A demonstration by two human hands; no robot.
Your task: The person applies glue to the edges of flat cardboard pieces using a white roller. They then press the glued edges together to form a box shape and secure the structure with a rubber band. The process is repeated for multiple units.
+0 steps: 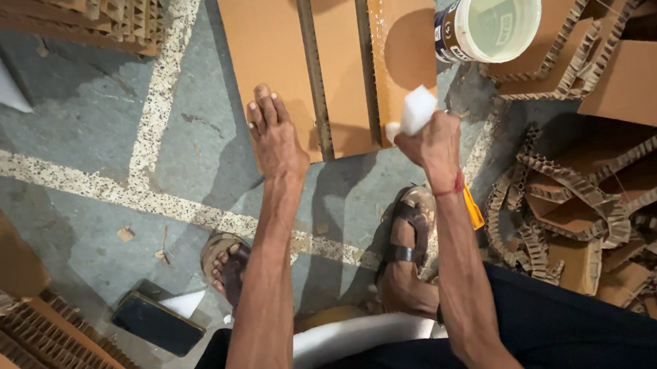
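Observation:
My left hand (273,132) lies flat, fingers together, pressing on the near left corner of a brown cardboard panel (271,51) on the floor. My right hand (434,144) is closed around a white foam block (417,110), held at the near edge of the right strip of cardboard (403,43), whose surface looks wet and shiny. Two grooves split the cardboard into strips. A white bucket (494,15) with pale liquid stands just beyond my right hand.
Honeycomb cardboard scraps (573,207) pile up at the right, more stacks at top left (98,16) and bottom left (57,338). A dark phone (157,324) lies on the grey floor beside my sandalled feet (412,240). An orange tool (473,210) pokes out by my right wrist.

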